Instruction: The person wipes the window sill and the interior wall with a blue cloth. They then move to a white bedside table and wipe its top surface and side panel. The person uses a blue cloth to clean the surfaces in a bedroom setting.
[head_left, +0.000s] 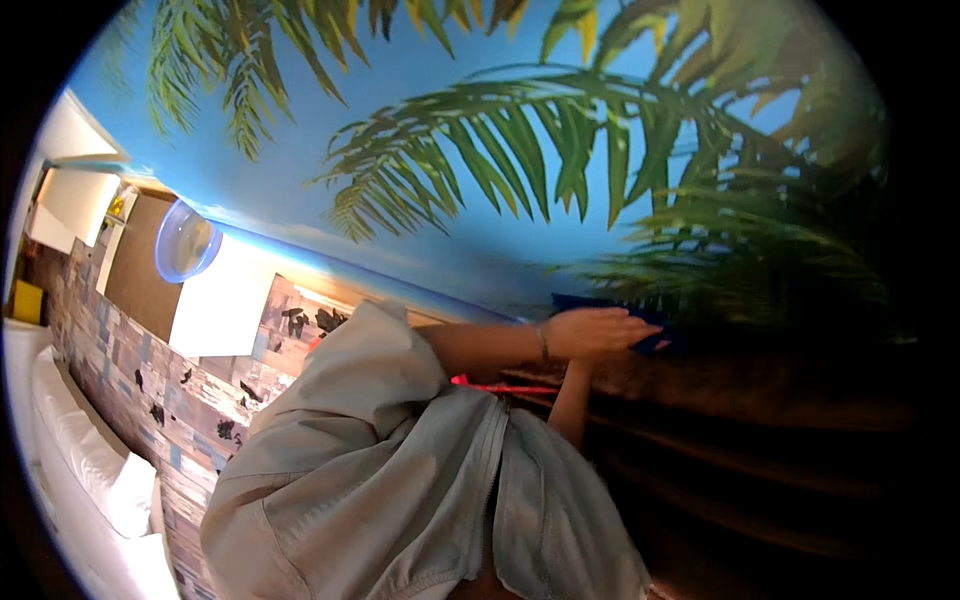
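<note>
Grey-beige shirt point(390, 480) lay nearest the camera, filling the lower middle of the view, its wide left sleeve bunched. Left forearm point(480, 345) ran rightward out of it to the left hand point(597, 334), with one band point(542, 343) at the wrist. Dark blue item point(655, 341), probably cloth or a soft pad, showed behind the left hand along its upper edge and past the fingertips, i.e. to the right of the fingers. Its long axis, as far as visible, ran left to right with a slight downward slope, roughly in line with the fingers. Left hand was the nearer of those that could be judged, overlapping the item; right forearm point(571, 405) rose from below and met the underside of the left hand. Left fingers were straight and close together; could not tell whether they gripped the item or only lay over it. Right hand was mostly hidden, so its fingers could not be read. Contact between item and palm-painted wall point(480, 150) was likely but not confirmed. Count: forearms, two; blue item, one; red strip point(510, 388) just below the left forearm, one; blue-rimmed basin point(188, 241) far left, one; white sofa point(85, 450) lower left, one; dark scraps or patches point(227, 430) on the patterned floor point(190, 440), at least six.
</note>
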